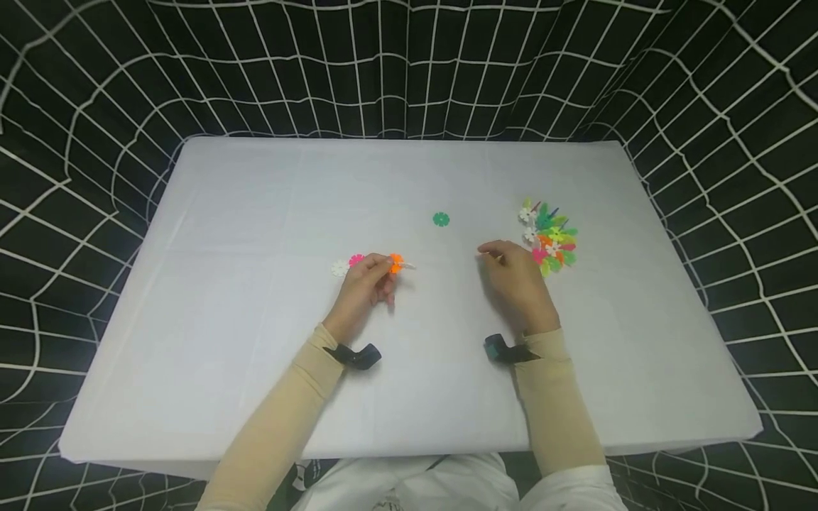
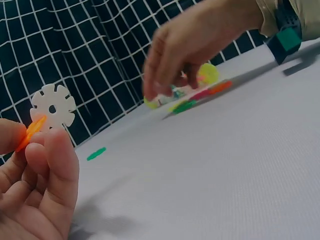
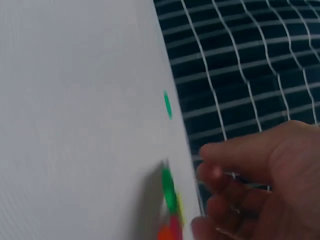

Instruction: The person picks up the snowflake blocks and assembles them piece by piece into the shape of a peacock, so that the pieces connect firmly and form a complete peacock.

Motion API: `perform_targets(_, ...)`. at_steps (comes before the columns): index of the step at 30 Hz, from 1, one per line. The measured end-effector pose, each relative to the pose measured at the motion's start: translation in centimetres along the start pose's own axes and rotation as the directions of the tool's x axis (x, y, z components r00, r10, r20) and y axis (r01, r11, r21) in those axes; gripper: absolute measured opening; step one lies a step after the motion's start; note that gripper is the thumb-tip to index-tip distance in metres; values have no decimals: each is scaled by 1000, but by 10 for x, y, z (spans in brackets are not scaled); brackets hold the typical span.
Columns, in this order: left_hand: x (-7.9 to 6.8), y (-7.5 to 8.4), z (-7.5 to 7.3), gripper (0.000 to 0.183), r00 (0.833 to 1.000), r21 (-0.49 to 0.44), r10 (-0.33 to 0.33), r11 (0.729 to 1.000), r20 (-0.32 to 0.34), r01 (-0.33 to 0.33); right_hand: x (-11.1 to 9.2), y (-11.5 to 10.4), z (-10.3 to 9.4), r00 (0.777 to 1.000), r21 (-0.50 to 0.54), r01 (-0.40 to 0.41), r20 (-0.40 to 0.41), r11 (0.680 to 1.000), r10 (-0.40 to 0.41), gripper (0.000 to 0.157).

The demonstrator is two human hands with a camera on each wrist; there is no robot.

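My left hand [image 1: 367, 280] pinches an orange notched plastic disc [image 1: 396, 263] between thumb and fingers. A white notched disc [image 2: 53, 107] is joined edge-on to the orange one, as the left wrist view shows. Just beyond the left hand, a pink disc [image 1: 356, 260] and another white disc [image 1: 340, 269] show, partly covered by the hand. My right hand [image 1: 514, 277] hovers over the table beside a pile of mixed discs [image 1: 554, 238], its fingers loosely bent with nothing visible between them. In the right wrist view, the fingers [image 3: 235, 155] lie near the pile's edge.
A single green disc [image 1: 441, 219] lies flat on the white table [image 1: 287, 191], beyond and between the hands. Dark cloth with a white net [image 1: 409, 71] surrounds the table's back and sides. Each wrist wears a dark camera mount [image 1: 358, 356].
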State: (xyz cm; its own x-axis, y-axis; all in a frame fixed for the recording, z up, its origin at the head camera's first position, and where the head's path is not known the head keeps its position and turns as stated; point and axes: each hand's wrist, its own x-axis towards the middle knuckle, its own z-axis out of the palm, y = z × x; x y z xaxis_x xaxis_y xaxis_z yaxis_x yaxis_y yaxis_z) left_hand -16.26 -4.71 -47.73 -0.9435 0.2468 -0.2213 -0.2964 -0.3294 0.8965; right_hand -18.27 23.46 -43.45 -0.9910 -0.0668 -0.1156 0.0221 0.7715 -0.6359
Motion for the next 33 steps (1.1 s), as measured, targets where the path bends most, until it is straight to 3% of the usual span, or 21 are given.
perform_targets(8,2,1,-1,4,1000,-82,-2,997,-13,1,-2,14,-11,995,-163,12,98,987,4,42)
perform_targets(15,3,2,-3,5,1000,-79,2,997,-12,-2,-2,14,-11,995,-182,-36,86,983,53,39)
perform_targets(19,3,3,-3,3,1000,-89,22,996,-11,-23,-1,8,-7,992,-96,-54,106,994,64,34)
perform_targets(23,2,3,-3,4,1000,-111,28,993,-3,-28,-2,-10,9,992,84,1,123,996,-12,28)
perform_targets(28,1,3,-2,3,1000,-159,22,987,11,-20,-9,-38,34,987,356,69,114,932,-116,18)
perform_targets(33,2,0,-1,7,1000,-151,11,988,28,-6,-17,-53,49,971,426,171,79,889,-224,10)
